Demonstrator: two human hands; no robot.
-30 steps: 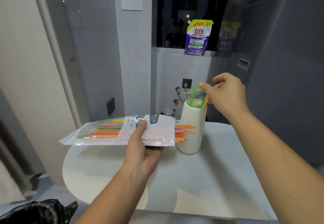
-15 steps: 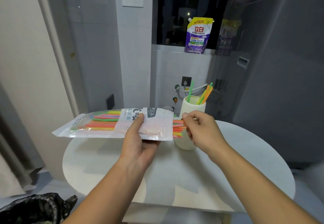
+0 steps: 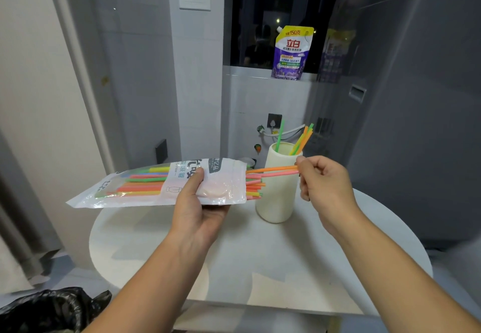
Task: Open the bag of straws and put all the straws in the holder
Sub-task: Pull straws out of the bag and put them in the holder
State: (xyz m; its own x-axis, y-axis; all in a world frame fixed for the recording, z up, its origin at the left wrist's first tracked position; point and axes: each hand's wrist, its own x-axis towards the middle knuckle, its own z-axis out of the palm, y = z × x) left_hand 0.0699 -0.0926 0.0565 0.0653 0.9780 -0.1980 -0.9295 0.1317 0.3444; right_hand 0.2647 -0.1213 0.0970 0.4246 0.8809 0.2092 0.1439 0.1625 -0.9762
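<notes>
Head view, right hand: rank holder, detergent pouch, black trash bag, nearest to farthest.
From the right hand:
1. Holder, cream cylinder on the table, just to the hand's left, almost touching it.
2. Detergent pouch, purple, on the ledge behind and above the holder.
3. Black trash bag, on the floor at lower left, past the table's near edge.

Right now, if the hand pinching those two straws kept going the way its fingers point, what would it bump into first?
The right hand points leftward, so it would probably meet the cream holder first, then the bag's open mouth. Depth is unclear; the holder may sit slightly behind that line.
</notes>
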